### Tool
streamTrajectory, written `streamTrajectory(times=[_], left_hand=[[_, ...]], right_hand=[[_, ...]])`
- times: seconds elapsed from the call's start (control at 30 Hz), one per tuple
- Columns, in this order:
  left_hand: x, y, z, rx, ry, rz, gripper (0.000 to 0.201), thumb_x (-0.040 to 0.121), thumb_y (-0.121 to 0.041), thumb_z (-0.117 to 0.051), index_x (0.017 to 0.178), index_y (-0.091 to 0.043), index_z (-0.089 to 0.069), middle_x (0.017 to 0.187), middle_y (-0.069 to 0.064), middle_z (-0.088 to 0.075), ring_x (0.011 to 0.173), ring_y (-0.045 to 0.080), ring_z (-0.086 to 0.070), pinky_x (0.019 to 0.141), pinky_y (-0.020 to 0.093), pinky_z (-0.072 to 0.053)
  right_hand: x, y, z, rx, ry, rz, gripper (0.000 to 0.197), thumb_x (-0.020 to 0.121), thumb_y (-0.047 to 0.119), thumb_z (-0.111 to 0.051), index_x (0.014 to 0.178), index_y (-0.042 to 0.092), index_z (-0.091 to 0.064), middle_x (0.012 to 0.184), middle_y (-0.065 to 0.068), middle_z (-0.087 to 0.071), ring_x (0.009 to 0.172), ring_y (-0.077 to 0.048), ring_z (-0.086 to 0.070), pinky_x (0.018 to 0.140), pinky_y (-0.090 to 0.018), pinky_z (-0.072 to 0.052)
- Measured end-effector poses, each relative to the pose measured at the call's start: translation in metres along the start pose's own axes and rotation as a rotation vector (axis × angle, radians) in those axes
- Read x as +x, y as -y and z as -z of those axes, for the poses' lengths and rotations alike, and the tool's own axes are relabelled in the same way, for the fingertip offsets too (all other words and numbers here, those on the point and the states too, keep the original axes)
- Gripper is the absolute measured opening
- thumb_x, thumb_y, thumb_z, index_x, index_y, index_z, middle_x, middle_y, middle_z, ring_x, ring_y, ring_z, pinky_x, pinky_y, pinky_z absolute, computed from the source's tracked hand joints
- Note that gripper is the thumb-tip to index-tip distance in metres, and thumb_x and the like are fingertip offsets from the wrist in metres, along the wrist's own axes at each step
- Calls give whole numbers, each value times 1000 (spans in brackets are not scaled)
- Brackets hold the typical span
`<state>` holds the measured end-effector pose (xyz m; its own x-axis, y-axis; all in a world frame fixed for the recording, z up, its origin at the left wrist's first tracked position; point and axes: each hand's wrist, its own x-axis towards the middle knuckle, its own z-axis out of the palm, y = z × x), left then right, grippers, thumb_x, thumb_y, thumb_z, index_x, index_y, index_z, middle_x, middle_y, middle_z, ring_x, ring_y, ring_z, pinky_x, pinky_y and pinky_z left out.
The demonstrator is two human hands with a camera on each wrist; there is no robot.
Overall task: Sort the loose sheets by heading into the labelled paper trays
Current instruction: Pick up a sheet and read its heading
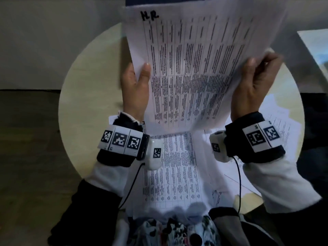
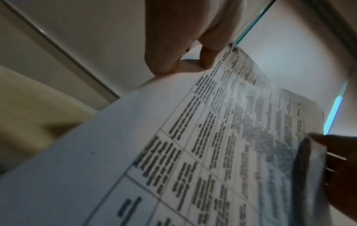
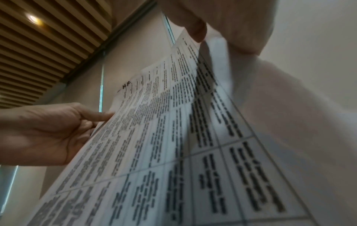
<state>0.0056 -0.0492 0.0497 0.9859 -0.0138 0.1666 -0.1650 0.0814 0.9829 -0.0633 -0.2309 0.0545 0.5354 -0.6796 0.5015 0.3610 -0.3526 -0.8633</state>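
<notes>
A printed table sheet [image 1: 191, 68] with "HR" handwritten at its top left is held up in front of me, above the round table [image 1: 79, 96]. My left hand [image 1: 137, 82] pinches its left edge, thumb on the front. My right hand [image 1: 255, 80] pinches the right edge, where the paper curls. The same sheet [image 2: 193, 145] fills the left wrist view, with my left hand's fingers [image 2: 173, 50] behind it. In the right wrist view the sheet [image 3: 164, 137] slopes up to my right thumb [image 3: 195, 26], and the left hand [image 3: 54, 131] grips its far edge.
More loose printed sheets [image 1: 174, 166] lie on the table under my wrists and spread to the right [image 1: 276, 121]. A pale tray-like surface [image 1: 316, 48] shows at the far right edge. Dark floor surrounds the table. No tray labels are in view.
</notes>
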Motion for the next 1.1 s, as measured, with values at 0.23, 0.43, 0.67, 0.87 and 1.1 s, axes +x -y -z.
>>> streamTrajectory(times=[0.23, 0.43, 0.67, 0.87, 1.1], left_hand=[[-29, 52, 5, 71, 26, 280, 19, 89, -19, -61, 108, -16, -60, 106, -2, -67, 98, 6, -63, 91, 25, -48], [-31, 89, 10, 348, 92, 527, 34, 96, -23, -49, 127, -12, -55, 124, 3, -61, 114, 21, -55, 101, 31, -40], [-11, 93, 2, 363, 45, 682, 35, 96, -27, -48, 127, -12, -54, 129, 2, -57, 123, 25, -49, 107, 37, -36], [34, 72, -16, 287, -18, 668, 51, 98, -26, -44, 144, -7, -29, 149, 7, -34, 137, 26, -33, 109, 35, -28], [64, 88, -9, 221, 61, 775, 68, 84, -34, -60, 141, -8, -35, 145, 14, -42, 129, 34, -45, 105, 52, -37]], right_hand=[[-47, -38, 14, -167, 56, -300, 18, 91, 12, -48, 86, 19, -31, 76, 13, -42, 59, 18, -45, 56, -4, -35], [-47, -66, 19, -495, 281, -510, 16, 93, 5, -41, 109, 5, -41, 68, 10, -40, 57, 1, -39, 42, -13, -30], [-56, -81, 34, -471, 458, -770, 14, 88, 6, -51, 99, 12, -45, 80, -2, -53, 73, -20, -50, 66, -23, -44], [-70, -81, 63, -133, 531, -999, 24, 88, -1, -54, 106, 14, -56, 87, -4, -67, 80, -25, -62, 67, -33, -53], [-62, -83, 57, 185, 467, -1101, 26, 93, -7, -38, 117, 2, -43, 65, -17, -68, 41, -25, -61, 39, -24, -50]])
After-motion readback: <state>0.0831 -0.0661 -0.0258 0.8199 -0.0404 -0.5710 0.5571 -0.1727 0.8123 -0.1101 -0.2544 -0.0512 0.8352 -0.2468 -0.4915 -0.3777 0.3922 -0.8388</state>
